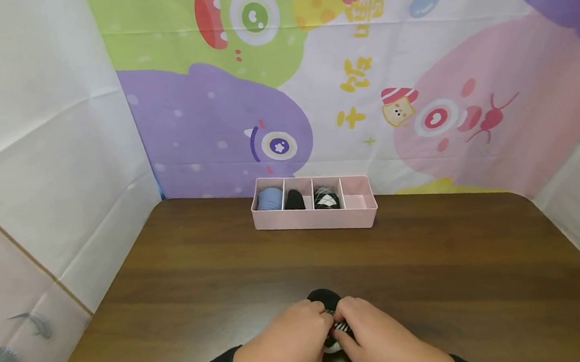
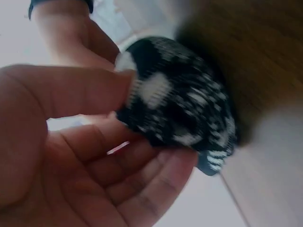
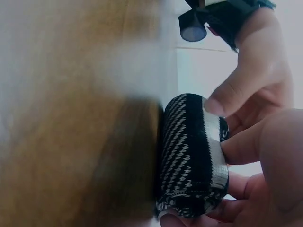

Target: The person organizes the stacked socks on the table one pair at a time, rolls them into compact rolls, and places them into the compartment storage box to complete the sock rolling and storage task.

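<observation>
A rolled black-and-white knitted sock (image 1: 324, 296) lies on its side at the near middle of the table, both hands on it. With thumb on one side and fingers on the other, my left hand (image 1: 287, 340) pinches its left end. My right hand (image 1: 379, 336) grips the opposite end between thumb and fingers. The left wrist view shows the spiral end of the rolled sock (image 2: 175, 94). Seen from the right wrist, the roll (image 3: 189, 146) shows slanted white stripes and a plain white band, close against the tabletop.
Near the back edge of the brown table (image 1: 199, 262) stands a pink divided box (image 1: 316, 220). From left, its compartments hold a blue roll (image 1: 270, 198), a black roll (image 1: 294, 200) and a black-and-white argyle roll (image 1: 326, 198); the rightmost shows its bare floor. A cartoon-printed cloth (image 1: 345, 103) hangs behind.
</observation>
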Demonstrator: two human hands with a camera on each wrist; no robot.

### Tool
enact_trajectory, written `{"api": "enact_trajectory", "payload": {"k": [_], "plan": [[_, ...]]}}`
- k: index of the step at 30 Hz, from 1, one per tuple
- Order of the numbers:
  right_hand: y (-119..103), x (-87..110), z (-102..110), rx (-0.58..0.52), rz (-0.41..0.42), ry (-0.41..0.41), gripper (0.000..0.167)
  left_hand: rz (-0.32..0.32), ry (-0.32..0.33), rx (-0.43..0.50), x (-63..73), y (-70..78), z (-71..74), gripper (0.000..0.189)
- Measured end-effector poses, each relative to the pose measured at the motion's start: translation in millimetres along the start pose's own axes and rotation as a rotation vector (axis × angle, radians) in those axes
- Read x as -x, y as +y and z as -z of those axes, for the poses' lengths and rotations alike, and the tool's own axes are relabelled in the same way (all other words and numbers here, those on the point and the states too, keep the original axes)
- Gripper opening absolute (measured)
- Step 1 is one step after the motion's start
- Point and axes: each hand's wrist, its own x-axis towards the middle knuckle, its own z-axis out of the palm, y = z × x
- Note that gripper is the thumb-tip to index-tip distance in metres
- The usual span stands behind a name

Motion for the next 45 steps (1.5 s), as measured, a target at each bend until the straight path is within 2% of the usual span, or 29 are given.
{"api": "enact_trajectory", "payload": {"k": [5, 10, 14, 17, 22, 27, 31, 36, 38, 42, 45], "plan": [[3.9, 3.6, 1.8, 0.001, -0.026, -0.022, 0.020, -0.019, -0.026, 0.228, -4.8, -16.6, -0.8, 0.029], [5.3, 4.2, 3.1, 0.035, -0.007, -0.036, 0.035, 0.003, -0.054, 0.437, -5.7, -30.0, -0.9, 0.030], [5.5, 3.8, 3.0, 0.117, 0.041, -0.002, 0.034, 0.053, -0.060, 0.527, -5.0, -35.6, 0.3, 0.025], [4.9, 2.9, 3.0, 0.176, 0.079, 0.022, 0.038, 0.085, -0.060, 0.549, -5.0, -36.2, 1.4, 0.021], [4.3, 0.0, 5.4, 0.190, 0.112, -0.007, 0.035, 0.111, -0.096, 0.470, -4.2, -31.5, 3.5, 0.015], [6.2, -2.0, 7.1, 0.089, 0.106, -0.062, 0.029, 0.094, -0.109, 0.431, -3.6, -28.5, 0.7, 0.020], [11.9, -4.7, 5.4, -0.024, 0.097, -0.108, 0.026, 0.087, -0.043, 0.399, -5.3, -24.0, -6.6, 0.020], [18.9, -7.1, 2.5, -0.119, 0.091, -0.165, 0.021, 0.086, 0.058, 0.203, -9.4, -14.6, -15.0, 0.011], [19.4, -7.0, 2.4, -0.157, 0.062, -0.167, 0.019, 0.082, 0.069, 0.127, -10.4, -10.7, -14.8, 0.011], [16.4, -6.2, 4.1, -0.218, -0.017, -0.115, 0.023, 0.098, 0.028, 0.032, -12.5, -6.7, -11.0, 0.005], [9.7, -4.5, 4.8, -0.144, 0.002, -0.024, 0.023, 0.122, 0.019, 0.005, -14.9, -7.1, -10.3, 0.007]]}}
